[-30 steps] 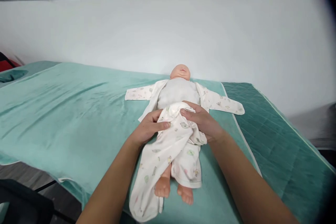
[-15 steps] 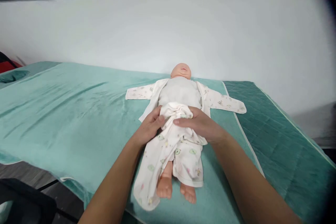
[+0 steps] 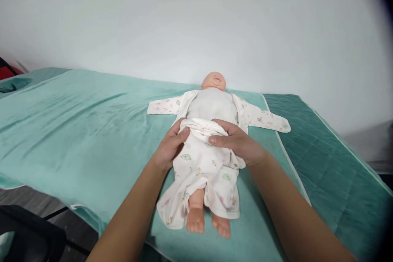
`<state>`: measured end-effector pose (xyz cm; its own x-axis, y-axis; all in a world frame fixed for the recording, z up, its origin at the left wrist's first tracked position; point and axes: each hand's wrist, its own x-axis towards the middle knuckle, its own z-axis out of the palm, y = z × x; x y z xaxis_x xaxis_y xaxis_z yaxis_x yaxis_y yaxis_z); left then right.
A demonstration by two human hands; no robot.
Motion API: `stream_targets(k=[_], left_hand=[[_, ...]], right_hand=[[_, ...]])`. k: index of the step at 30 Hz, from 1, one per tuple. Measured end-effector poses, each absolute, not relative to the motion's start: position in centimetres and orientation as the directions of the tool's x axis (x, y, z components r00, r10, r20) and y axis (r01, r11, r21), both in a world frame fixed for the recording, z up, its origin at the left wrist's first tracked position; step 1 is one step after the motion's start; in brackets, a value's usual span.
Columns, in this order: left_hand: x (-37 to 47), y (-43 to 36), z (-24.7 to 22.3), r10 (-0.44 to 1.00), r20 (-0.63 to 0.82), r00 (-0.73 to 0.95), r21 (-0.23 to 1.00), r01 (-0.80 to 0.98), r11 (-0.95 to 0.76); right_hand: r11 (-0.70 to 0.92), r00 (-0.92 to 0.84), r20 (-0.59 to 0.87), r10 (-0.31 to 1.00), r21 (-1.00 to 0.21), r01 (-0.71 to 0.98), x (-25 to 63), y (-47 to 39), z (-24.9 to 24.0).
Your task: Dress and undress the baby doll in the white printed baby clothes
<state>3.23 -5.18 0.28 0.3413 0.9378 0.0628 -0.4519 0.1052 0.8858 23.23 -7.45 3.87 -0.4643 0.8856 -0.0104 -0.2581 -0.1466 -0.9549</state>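
Observation:
A baby doll (image 3: pixel 211 104) lies on its back, head away from me, in an open white printed jacket (image 3: pixel 264 119) with both sleeves spread. White printed baby pants (image 3: pixel 204 159) cover its hips and upper legs, and both bare feet stick out below. My left hand (image 3: pixel 172 143) is closed on the left side of the waistband, thumb on top. My right hand (image 3: pixel 236 141) pinches the waistband's right side, fingers partly hidden behind the cloth. The left pant leg flares out flat beside the doll's foot.
A light green sheet (image 3: pixel 76 131) covers the table under the doll. Darker quilted cloth (image 3: pixel 331 159) lies to the right. A white wall (image 3: pixel 196 32) stands behind. At the lower left is a black object (image 3: pixel 30 233), perhaps a chair, near the table's edge.
The waistband, bunched before, is now spread wider between my hands. The left pant leg has been drawn up a little, and my left hand has shifted slightly left and up.

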Motion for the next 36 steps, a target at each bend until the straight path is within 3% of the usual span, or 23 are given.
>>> stream_targets(k=[7,9,14,18,26,29,32,36], left_hand=[[3.4,-5.3,0.4,0.955,0.030,0.295,0.908,-0.407,0.097],[3.4,-5.3,0.3,0.953,0.033,0.301,0.923,-0.375,0.086],[3.1,-5.2,0.7,0.880,0.126,0.459,0.965,-0.263,-0.001],[2.8,-5.1,1.0,0.805,0.079,0.588,0.983,-0.179,0.035],[3.5,-5.8,0.8,0.917,0.083,0.390,0.902,-0.420,0.097],[3.4,-6.0,1.2,0.926,0.070,0.371,0.896,-0.432,0.106],[3.3,-5.9,1.3,0.920,0.062,0.387,0.914,-0.393,0.104],[3.3,-5.8,1.1,0.929,0.108,0.354,0.927,-0.372,0.035]], right_hand=[[-0.168,-0.682,-0.196,0.705,-0.980,0.108,23.5,-7.4,4.8],[-0.183,-0.666,-0.188,0.722,-0.980,0.078,23.5,-7.5,4.7],[-0.210,-0.408,-0.072,0.910,-0.929,-0.304,22.9,-7.7,4.0],[-0.255,-0.400,-0.078,0.913,-0.876,-0.410,22.8,-7.5,3.9],[-0.162,-0.498,-0.051,0.866,-0.970,-0.183,22.9,-7.6,4.1],[-0.126,-0.645,-0.083,0.759,-0.992,-0.021,23.2,-7.8,4.6],[-0.100,-0.681,-0.141,0.719,-0.990,0.100,23.4,-7.9,4.8],[-0.134,-0.603,-0.085,0.793,-0.990,-0.036,23.6,-8.0,4.2]])
